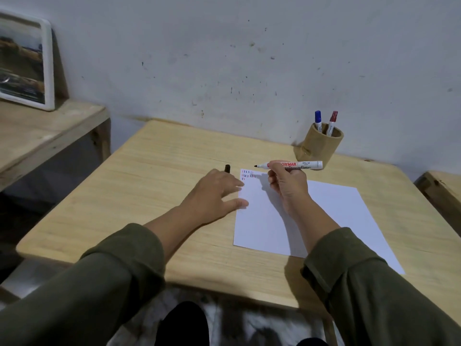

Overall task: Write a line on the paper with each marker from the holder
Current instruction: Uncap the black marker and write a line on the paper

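At the far left a framed picture (pixel 23 61) leans against the wall on a lower wooden shelf (pixel 47 136), apart from the table (pixel 149 196) that carries everything else. Near the middle of the table the left hand (pixel 214 193) lies palm down with fingers spread, its fingertips just over the left edge of the paper (pixel 311 221); it grips nothing. A black cap (pixel 227 168) stands on the wood just beyond that hand, close to the paper's far left corner. In that corner are short rows of small strokes (pixel 248 174) (red and blue, as far as can be made out). The right hand (pixel 287 183) is raised above the far part of the sheet, fingers closed around an uncapped marker (pixel 289 165) held roughly level, black tip pointing left, white barrel reaching right. Toward the table's far right corner stands the tan holder (pixel 320 143), with a blue-capped marker (pixel 317 119) and a red-capped marker (pixel 332 122) upright inside. The paper lies between the holder and the near edge.
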`<action>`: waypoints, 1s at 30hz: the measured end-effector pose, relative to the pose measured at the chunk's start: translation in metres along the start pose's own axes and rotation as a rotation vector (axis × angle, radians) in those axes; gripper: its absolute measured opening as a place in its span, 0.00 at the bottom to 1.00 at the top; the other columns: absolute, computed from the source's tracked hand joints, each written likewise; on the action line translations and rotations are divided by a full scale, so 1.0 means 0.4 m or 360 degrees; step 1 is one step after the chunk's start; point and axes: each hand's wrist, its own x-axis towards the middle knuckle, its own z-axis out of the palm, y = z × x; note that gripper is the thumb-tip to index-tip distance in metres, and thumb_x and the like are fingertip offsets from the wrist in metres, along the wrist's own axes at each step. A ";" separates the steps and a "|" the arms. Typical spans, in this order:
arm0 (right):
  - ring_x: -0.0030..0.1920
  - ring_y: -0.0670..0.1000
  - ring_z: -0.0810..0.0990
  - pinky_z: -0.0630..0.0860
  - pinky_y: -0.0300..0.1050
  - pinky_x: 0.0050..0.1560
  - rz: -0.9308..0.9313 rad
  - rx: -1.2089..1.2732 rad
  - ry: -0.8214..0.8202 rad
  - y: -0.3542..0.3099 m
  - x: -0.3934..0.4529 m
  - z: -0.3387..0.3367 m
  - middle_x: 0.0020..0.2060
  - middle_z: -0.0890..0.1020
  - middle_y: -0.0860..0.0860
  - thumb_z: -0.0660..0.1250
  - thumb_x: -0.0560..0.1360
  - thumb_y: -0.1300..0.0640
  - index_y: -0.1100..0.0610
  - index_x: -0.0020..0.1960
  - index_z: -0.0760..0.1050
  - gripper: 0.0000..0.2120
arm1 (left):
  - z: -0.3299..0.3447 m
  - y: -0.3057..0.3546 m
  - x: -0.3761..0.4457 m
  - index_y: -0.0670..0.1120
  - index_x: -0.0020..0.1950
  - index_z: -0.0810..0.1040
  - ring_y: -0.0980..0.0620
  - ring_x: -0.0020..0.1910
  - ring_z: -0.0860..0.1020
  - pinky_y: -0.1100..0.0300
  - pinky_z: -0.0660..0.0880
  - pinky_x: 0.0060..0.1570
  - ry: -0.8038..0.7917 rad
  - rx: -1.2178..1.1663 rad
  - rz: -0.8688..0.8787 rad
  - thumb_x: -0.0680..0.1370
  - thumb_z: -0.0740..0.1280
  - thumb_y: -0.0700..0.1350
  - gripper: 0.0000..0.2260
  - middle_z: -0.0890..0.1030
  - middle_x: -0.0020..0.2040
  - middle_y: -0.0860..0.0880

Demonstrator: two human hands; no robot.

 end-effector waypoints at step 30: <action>0.35 0.50 0.78 0.76 0.46 0.43 -0.0225 -0.0749 -0.0021 0.054 0.019 0.023 0.32 0.81 0.52 0.66 0.72 0.55 0.63 0.42 0.81 0.10 | -0.008 0.010 -0.004 0.50 0.60 0.79 0.53 0.61 0.69 0.62 0.66 0.59 -0.0158 -0.0112 -0.0109 0.68 0.72 0.56 0.22 0.79 0.59 0.54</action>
